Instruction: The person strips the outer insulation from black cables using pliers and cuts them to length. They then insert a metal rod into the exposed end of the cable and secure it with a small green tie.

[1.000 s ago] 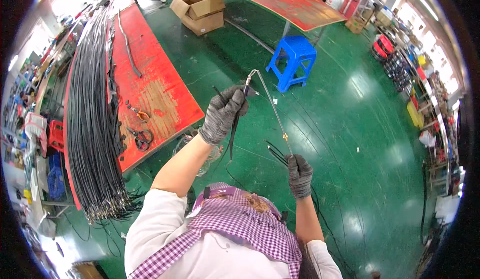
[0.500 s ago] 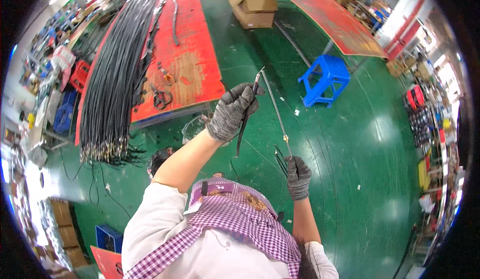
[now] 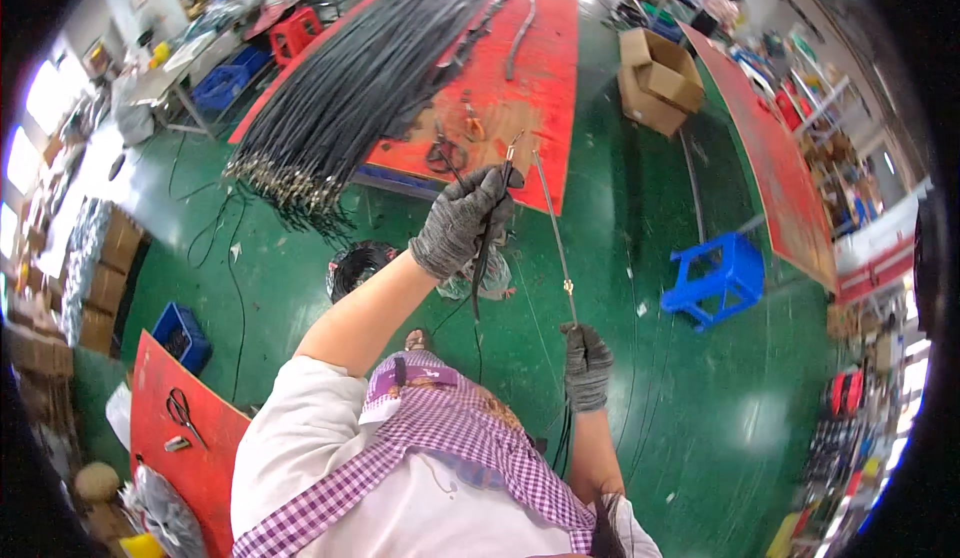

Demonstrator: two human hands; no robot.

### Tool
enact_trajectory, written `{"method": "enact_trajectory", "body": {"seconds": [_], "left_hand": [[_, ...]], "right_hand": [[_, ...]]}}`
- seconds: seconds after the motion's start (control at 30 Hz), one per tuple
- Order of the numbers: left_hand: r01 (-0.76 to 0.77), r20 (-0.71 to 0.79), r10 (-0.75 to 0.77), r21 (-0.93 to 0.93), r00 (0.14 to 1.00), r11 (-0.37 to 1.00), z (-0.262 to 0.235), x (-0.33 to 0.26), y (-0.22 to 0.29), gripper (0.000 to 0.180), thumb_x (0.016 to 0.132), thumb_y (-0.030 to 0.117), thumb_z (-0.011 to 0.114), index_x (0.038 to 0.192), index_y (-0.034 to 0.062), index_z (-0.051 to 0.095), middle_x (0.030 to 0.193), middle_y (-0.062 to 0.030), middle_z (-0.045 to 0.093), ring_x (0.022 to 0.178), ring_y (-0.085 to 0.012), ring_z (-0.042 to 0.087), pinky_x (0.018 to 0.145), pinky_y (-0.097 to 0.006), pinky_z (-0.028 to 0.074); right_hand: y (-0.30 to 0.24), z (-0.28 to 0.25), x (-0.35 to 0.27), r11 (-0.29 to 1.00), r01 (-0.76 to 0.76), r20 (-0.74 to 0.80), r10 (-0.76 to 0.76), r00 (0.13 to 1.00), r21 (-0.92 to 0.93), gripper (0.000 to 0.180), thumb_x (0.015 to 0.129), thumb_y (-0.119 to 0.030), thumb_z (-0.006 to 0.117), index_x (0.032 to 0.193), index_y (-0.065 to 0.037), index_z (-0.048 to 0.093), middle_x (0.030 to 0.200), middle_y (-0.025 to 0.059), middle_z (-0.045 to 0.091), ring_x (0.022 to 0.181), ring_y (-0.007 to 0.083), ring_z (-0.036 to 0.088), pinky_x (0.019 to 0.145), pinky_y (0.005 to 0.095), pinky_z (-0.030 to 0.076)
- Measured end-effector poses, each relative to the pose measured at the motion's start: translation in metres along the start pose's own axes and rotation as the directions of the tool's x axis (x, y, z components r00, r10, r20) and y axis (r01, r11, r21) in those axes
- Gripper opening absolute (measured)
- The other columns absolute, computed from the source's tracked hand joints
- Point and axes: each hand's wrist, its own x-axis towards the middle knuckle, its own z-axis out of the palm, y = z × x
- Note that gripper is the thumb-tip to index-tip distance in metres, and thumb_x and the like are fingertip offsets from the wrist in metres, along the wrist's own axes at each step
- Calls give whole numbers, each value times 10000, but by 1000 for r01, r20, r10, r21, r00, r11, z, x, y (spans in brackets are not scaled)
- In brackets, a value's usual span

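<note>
My left hand (image 3: 462,220), in a grey knit glove, is closed around a black cable (image 3: 479,283). One end points up past the fingers and shows a bare, pale metallic tip (image 3: 511,152); the other hangs below the glove. Lower and to the right, my right hand (image 3: 588,366), gloved alike, grips a thin grey rod-like length (image 3: 554,220). A small brass-coloured fitting (image 3: 568,286) sits on it just above that hand. Its upper end reaches close to the cable tip; whether they touch I cannot tell. Dark strands (image 3: 565,440) hang below my right hand.
Ahead, a red-topped bench (image 3: 545,88) bears a thick bundle of black cables (image 3: 370,73) and scissors (image 3: 445,155). A blue stool (image 3: 715,280) and an open carton (image 3: 660,83) stand to the right. Another red board (image 3: 205,478) with scissors (image 3: 182,414) lies at lower left.
The view has swung left, so the bench and stool appear farther right, and the lower-left board shows more. Both hands keep their hold. The dark strands now hang below my right hand.
</note>
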Motion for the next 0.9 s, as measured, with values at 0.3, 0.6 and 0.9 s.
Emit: {"method": "enact_trajectory", "body": {"seconds": [0.3,0.6,0.9], "left_hand": [[-92,-274,98,37,957,995,-79,-13,48,239,840,261,427,904,50,521,560,49,419,485,-24,360,446,-168,296],[-93,-255,422,755,870,649,-191,-23,90,178,819,151,459,979,79,493,744,24,516,606,-75,481,558,-191,422],[-223,-474,380,354,795,908,-270,-59,82,187,843,178,411,990,82,473,681,28,451,582,-48,408,528,-203,374]], "right_hand": [[-45,84,56,997,77,218,-77,973,10,180,806,-175,465,790,-32,574,591,52,514,512,108,419,496,248,360],[-93,188,112,977,-175,499,93,862,121,177,799,-157,472,816,0,553,753,20,566,595,102,460,542,247,375],[-113,290,151,973,-69,715,-112,690,219,301,813,-334,436,816,-58,554,491,-69,351,424,23,302,384,189,213]]}}
